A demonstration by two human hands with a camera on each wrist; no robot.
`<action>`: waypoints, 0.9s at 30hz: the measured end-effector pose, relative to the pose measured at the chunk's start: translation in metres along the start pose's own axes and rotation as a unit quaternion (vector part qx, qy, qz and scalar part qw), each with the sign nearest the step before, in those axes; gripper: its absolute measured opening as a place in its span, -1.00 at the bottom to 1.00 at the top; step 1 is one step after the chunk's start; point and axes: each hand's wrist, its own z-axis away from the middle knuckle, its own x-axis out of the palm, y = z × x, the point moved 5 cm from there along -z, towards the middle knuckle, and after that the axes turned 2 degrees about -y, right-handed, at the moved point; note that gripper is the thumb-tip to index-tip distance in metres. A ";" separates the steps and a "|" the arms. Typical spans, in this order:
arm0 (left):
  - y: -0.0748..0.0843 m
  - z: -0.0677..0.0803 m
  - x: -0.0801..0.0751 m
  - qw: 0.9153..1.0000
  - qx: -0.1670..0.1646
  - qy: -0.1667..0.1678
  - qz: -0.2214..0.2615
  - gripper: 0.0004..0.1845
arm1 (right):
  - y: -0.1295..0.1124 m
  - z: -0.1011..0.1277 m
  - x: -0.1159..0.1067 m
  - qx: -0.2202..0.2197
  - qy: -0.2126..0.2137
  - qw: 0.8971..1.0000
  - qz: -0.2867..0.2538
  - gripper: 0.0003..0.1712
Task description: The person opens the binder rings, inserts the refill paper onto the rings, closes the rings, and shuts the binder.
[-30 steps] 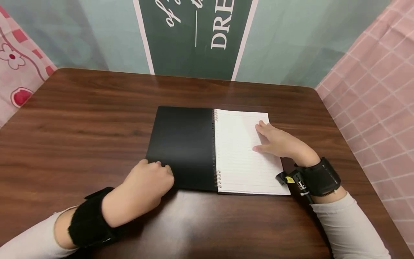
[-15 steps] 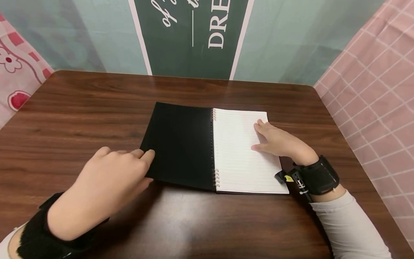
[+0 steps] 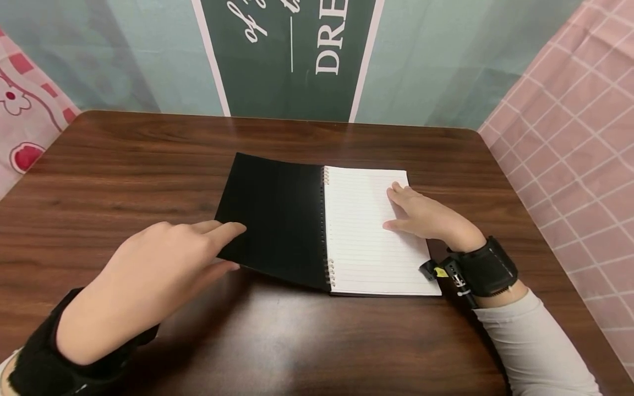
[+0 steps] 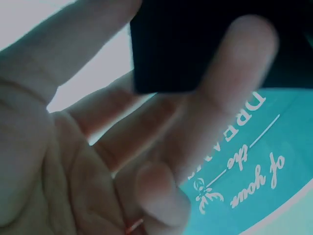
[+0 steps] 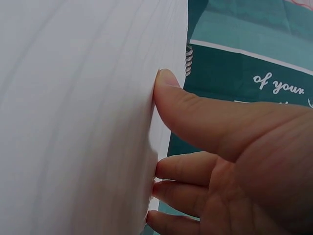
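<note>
A spiral notebook lies open in the middle of the dark wooden table. Its black cover is on the left and a white lined page on the right. My left hand pinches the cover's near left corner, index finger on top and thumb beneath, and that edge is raised off the table. The left wrist view shows the black cover between my fingers. My right hand rests flat on the page's right side, and in the right wrist view its thumb presses the page.
A green banner with white lettering hangs on the wall behind the table. Pink chequered cloth stands along the right side and pink patterned cloth at the far left. Bare wood surrounds the notebook.
My left hand moved from the cover's near edge to its left corner and took hold of it. The cover's left edge has lifted off the table. The right hand stayed put.
</note>
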 end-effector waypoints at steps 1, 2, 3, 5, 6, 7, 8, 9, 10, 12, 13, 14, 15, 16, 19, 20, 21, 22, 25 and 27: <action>-0.001 0.000 0.000 1.000 0.004 0.008 0.013 -0.48 | 0.000 0.000 0.000 0.000 -0.001 1.000 0.000 -0.02; -0.002 -0.001 0.000 0.999 0.012 0.017 0.027 -0.49 | 0.000 0.000 0.000 0.000 -0.001 1.000 0.000 -0.02; -0.005 -0.001 0.004 0.999 0.021 0.026 0.041 -0.50 | 0.000 0.000 -0.001 -0.001 -0.002 1.000 -0.001 -0.02; -0.016 0.001 0.018 0.996 0.037 0.035 0.071 -0.52 | 0.000 0.000 -0.001 -0.002 -0.003 1.000 0.000 -0.02; -0.024 0.002 0.028 0.994 0.047 0.036 0.089 -0.52 | -0.001 0.000 -0.001 -0.001 -0.004 1.000 0.000 -0.02; -0.033 0.003 0.042 0.992 0.061 0.041 0.106 -0.51 | -0.001 0.000 -0.001 -0.002 -0.004 1.000 0.000 -0.02; -0.043 0.005 0.057 0.989 0.075 0.043 0.123 -0.49 | -0.001 0.000 0.000 -0.002 -0.004 1.000 0.000 -0.02; -0.053 0.007 0.071 0.985 0.084 0.042 0.143 -0.48 | -0.001 0.000 0.000 -0.002 -0.004 1.000 0.000 -0.02; -0.060 0.007 0.082 0.980 0.091 0.038 0.173 -0.47 | -0.001 0.000 0.000 -0.002 -0.004 1.000 0.001 -0.03; -0.064 0.006 0.090 0.970 0.113 0.040 0.212 -0.46 | -0.002 0.000 0.000 -0.003 -0.004 1.000 0.002 -0.03; -0.061 0.004 0.087 0.966 0.117 0.042 0.226 -0.48 | -0.002 0.000 0.000 -0.004 -0.003 1.000 0.003 -0.03; -0.054 0.001 0.077 0.963 0.116 0.044 0.239 -0.51 | -0.001 0.000 0.000 -0.005 -0.002 1.000 0.004 -0.03; -0.044 -0.003 0.062 0.960 0.110 0.046 0.252 -0.54 | -0.002 0.000 0.000 -0.005 -0.002 1.000 0.004 -0.03; -0.033 -0.007 0.045 0.958 0.104 0.050 0.262 -0.58 | -0.002 0.000 0.000 -0.005 -0.002 1.000 0.005 -0.02; -0.010 -0.016 0.010 0.956 0.104 0.080 0.264 -0.60 | -0.001 0.000 0.000 -0.003 -0.004 1.000 0.004 -0.01; -0.007 -0.018 0.005 0.953 0.109 0.092 0.267 -0.60 | -0.001 0.000 0.000 -0.002 -0.003 1.000 0.003 0.00; -0.005 -0.020 0.003 0.951 0.114 0.102 0.269 -0.58 | -0.001 0.000 0.000 -0.001 -0.004 1.000 0.003 -0.01; -0.005 -0.021 0.003 0.949 0.122 0.111 0.268 -0.56 | -0.001 0.000 0.000 -0.001 -0.004 1.000 0.002 0.00; -0.004 -0.025 0.005 0.944 0.130 0.117 0.280 -0.51 | -0.002 0.000 0.000 -0.005 0.000 1.000 0.002 -0.01; 0.000 -0.028 0.002 0.940 0.130 0.112 0.295 -0.51 | -0.002 0.000 0.000 -0.006 0.000 1.000 0.001 -0.02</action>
